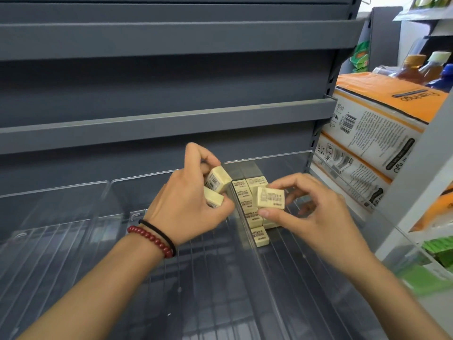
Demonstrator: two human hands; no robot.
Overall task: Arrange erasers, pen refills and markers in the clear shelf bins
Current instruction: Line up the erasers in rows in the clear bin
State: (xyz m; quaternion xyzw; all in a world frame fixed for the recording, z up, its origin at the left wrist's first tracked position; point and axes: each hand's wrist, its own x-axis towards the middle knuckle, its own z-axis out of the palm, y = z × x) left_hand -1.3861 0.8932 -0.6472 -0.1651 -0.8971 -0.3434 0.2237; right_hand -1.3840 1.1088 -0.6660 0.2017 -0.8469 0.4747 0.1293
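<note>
My left hand [186,202] grips two cream erasers [217,182] above the clear divider [239,212] between two shelf bins. My right hand [308,212] pinches one cream eraser [270,198] by its edges, printed face towards me, just over the right bin. Below it, several matching erasers [248,192] lie in rows against the divider inside the right clear bin [282,158], and one eraser [260,236] sits nearest me at the row's front. No pen refills or markers are in view.
The left clear bin [73,217] holds nothing visible. Grey metal shelves [159,114] rise behind. Orange and white cartons [372,128] are stacked at the right, with bottles [426,67] beyond and green packs [438,251] lower right.
</note>
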